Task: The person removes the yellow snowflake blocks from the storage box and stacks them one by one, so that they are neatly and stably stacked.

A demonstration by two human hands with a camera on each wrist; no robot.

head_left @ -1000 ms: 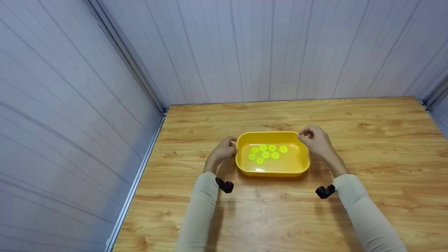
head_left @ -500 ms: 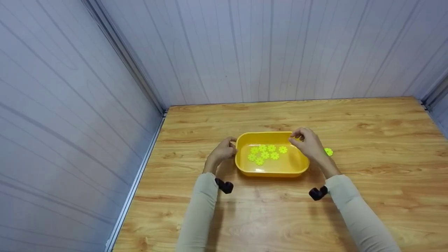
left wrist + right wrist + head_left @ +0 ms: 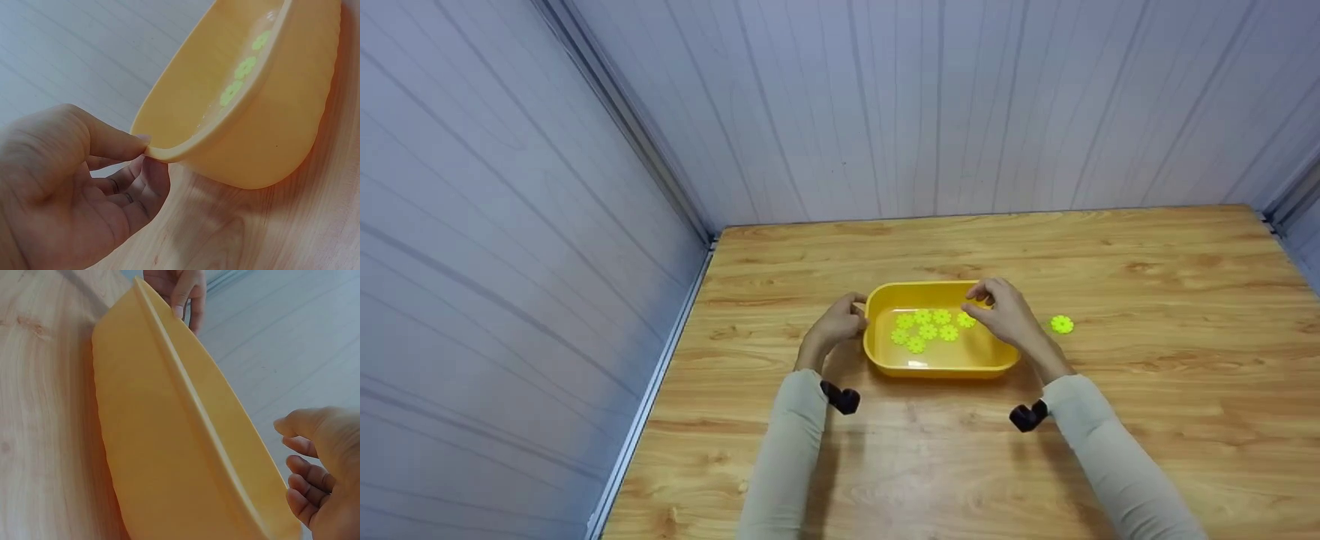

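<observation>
A yellow plastic basin (image 3: 982,352) stands on the table with several bright yellow-green flower-shaped pieces (image 3: 928,331) lying on its floor. My left hand (image 3: 838,322) pinches the basin's left rim between thumb and fingers, which the left wrist view shows close up at the rim (image 3: 185,147). Over the right part of the basin hovers my right hand (image 3: 1003,311), its fingers loosely bent. In the right wrist view nothing sits between the thumb and fingertips of this right hand (image 3: 323,467). It overlaps the rightmost flower piece in the head view.
One more flower piece (image 3: 1062,324) lies on the wooden table (image 3: 1170,315) to the right of the basin. Pale panelled walls (image 3: 840,112) rise behind the table and at its left. A black wrist camera (image 3: 1027,415) sticks out from each sleeve.
My right hand has moved left from the basin's right rim to over its inside. The flower piece on the table, hidden behind that arm before, now shows. My left hand has stayed put.
</observation>
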